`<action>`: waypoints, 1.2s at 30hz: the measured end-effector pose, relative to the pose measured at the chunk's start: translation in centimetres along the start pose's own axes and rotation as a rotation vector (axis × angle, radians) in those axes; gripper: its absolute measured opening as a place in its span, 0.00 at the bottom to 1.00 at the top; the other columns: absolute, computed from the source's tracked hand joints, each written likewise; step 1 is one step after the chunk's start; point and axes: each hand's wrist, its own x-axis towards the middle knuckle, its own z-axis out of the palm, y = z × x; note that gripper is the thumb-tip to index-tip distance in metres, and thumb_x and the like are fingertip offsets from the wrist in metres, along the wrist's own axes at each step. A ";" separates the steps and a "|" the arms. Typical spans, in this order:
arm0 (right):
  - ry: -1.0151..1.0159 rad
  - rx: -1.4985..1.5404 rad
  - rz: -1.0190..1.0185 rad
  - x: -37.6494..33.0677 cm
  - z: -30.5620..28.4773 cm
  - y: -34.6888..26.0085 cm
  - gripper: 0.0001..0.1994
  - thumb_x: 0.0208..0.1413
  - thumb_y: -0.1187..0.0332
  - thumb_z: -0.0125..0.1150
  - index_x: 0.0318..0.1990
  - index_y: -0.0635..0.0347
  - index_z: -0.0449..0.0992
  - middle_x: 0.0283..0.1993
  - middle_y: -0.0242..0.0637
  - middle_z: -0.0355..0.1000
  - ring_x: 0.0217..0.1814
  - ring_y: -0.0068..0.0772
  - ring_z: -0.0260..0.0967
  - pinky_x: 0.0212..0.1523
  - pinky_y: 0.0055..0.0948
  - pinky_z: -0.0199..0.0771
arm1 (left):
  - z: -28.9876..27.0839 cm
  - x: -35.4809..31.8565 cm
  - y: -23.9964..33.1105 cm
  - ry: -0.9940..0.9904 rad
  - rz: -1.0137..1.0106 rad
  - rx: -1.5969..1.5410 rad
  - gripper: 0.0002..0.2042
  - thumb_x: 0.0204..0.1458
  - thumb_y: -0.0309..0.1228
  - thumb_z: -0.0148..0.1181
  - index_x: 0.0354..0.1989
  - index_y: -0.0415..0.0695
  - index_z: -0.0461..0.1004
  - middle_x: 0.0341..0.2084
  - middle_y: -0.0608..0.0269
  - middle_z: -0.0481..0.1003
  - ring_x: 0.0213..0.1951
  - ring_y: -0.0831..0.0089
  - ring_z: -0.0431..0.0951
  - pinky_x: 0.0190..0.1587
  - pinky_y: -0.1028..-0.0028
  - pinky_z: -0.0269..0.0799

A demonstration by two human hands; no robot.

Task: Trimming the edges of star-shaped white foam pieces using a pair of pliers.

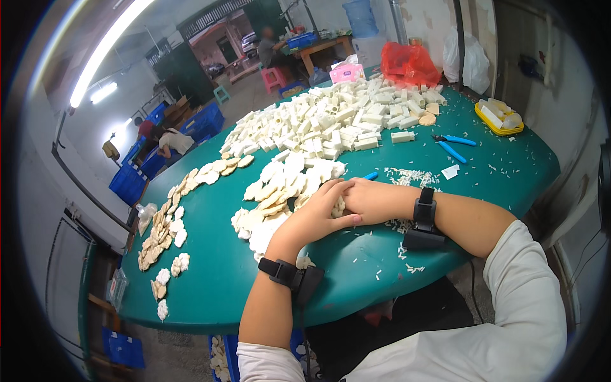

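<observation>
Glare from long fluorescent tube (105, 47), left; smaller tube (104, 93) lit beyond. Nearest white pieces (266, 233) overexposed, detail lost. Fisheye bends worktop (203, 261) edge; corners vignetted black. Far background soft, hazy.

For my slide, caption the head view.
Left hand and right hand meet by pale flat pieces on a green table.

No legible lettering — only a small blurred mark (348, 72) on the pink packet (340, 75)

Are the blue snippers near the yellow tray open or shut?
Open: the nippers lie with their two blue handles spread apart; the tiny tips are unclear.
</observation>
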 end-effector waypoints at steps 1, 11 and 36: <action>0.000 -0.002 0.002 -0.1 0.0 0.0 0.16 0.57 0.61 0.57 0.44 0.65 0.75 0.48 0.49 0.74 0.54 0.48 0.70 0.57 0.42 0.66 | 0.0 0.0 0.1 -0.005 -0.007 -0.014 0.37 0.52 0.47 0.68 0.66 0.41 0.61 0.63 0.51 0.64 0.64 0.56 0.65 0.64 0.64 0.63; -0.046 0.000 0.020 0.0 -0.6 -0.4 0.17 0.58 0.60 0.56 0.46 0.65 0.74 0.49 0.48 0.74 0.54 0.48 0.70 0.58 0.43 0.65 | 0.0 -0.1 0.0 -0.004 -0.011 -0.022 0.37 0.52 0.48 0.68 0.66 0.41 0.61 0.63 0.51 0.63 0.64 0.56 0.65 0.64 0.64 0.63; 0.027 -0.127 -0.046 0.0 0.7 0.4 0.16 0.57 0.60 0.57 0.38 0.67 0.77 0.46 0.49 0.74 0.53 0.48 0.71 0.55 0.43 0.68 | 0.1 0.0 -0.2 0.022 0.030 -0.007 0.37 0.51 0.47 0.68 0.64 0.40 0.63 0.62 0.50 0.64 0.60 0.53 0.69 0.61 0.64 0.68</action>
